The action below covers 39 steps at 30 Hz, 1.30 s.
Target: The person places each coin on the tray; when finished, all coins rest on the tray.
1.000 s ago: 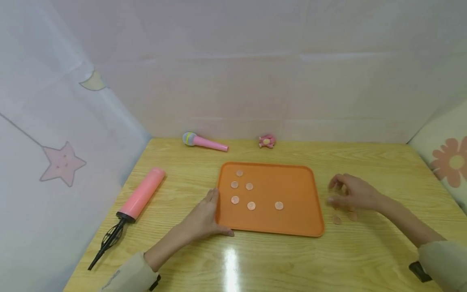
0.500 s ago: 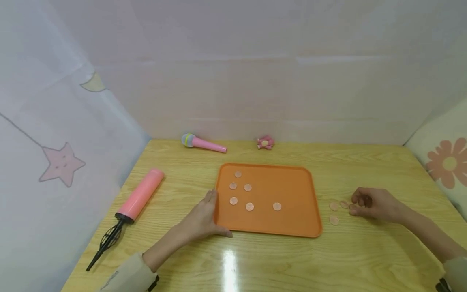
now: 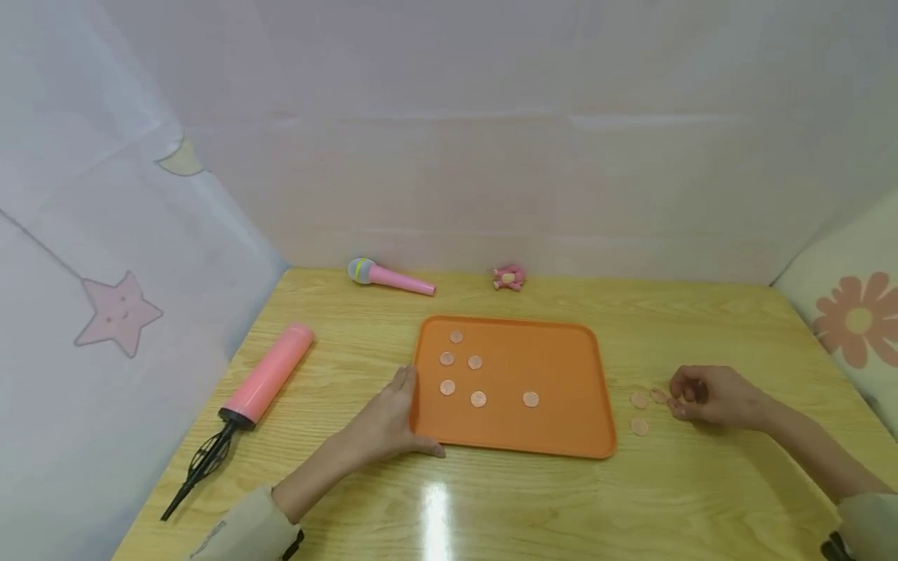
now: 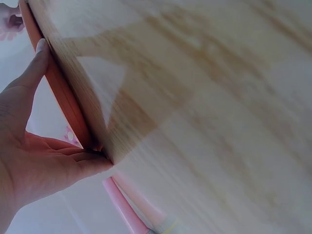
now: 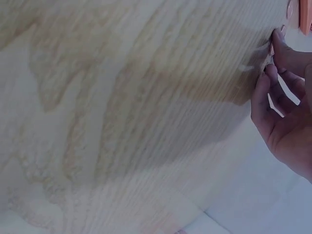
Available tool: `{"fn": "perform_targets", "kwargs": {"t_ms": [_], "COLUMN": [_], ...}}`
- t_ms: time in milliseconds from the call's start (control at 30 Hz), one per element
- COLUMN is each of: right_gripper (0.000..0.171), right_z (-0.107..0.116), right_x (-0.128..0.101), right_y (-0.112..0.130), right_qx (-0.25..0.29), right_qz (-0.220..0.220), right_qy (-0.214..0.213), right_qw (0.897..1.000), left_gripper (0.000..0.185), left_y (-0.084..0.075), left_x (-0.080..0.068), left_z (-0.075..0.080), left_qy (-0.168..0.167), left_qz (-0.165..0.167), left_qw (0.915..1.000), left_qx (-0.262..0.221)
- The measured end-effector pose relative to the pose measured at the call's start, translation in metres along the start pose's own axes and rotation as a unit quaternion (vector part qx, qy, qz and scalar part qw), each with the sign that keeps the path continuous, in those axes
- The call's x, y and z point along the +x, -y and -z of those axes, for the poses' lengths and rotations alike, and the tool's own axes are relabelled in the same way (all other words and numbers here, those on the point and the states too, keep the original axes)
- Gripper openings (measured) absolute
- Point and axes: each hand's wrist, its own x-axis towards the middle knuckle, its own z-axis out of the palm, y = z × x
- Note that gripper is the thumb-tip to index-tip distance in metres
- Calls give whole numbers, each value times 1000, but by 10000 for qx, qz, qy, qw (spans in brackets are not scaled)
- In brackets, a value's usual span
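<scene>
An orange tray (image 3: 561, 354) lies on the table, with several copper-coloured coins spread over it, one coin (image 3: 530, 399) standing apart from the rest. My left hand (image 3: 382, 421) spans the tray's near left corner, fingers straight along the left side and thumb at the front edge. To the right of the tray, my right hand (image 3: 719, 397) is low at the tabletop, thumb and fingertips pinching at a coin (image 5: 269, 57) that they mostly hide. Loose coins lie just left of those fingertips: a flat coin (image 3: 639, 400), a nearer coin (image 3: 639, 427) and a coin (image 3: 658, 396) beside the fingers.
A pink hand pump (image 3: 272, 374) with a black nozzle end lies at the left. Along the back of the table are a pink toy microphone (image 3: 393, 276) and a small pink toy animal (image 3: 509, 277). Printed cloth (image 3: 491, 156) hangs behind and at both sides.
My right hand moved right from beside the tray, then lowered its fingertips to the loose coins, where it stays almost still. The left hand keeps its place on the tray.
</scene>
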Motion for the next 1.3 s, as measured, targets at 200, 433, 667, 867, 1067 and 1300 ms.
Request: {"fn": "perform_targets", "kwargs": {"t_ms": [200,433,667,867,1067,1300], "right_gripper": [21,18,10,15,10,14], "right_z": [2,7,-2,-52,-86,-102], "right_x": [6,20,97,192,243,260], "right_y": [14,20,45,83,114,126], "right_qx": [-337,-809,-243,-401,-328,-543], "right_qz": [-440,-532,-760,-223,-281,-277], "right_qy": [223,182,-474,-131,327,169], "right_qw": [9982,9951,9957,9989,9985,9980], "left_gripper": [136,136,136,138,136,136], "left_y": [-1,-1,0,0,0,1], "left_x": [0,-2,-1,-2,-2,-2], "left_z": [0,2,-1,-1,-1,0], "left_qy": [61,67,46,103,69,83], "left_qz": [-22,-42,-71,-36,-85,-66], "left_qw": [9999,9999,10000,9998,9998,9999], "left_qx": [-115,-62,-24,-137,-155,-113]}}
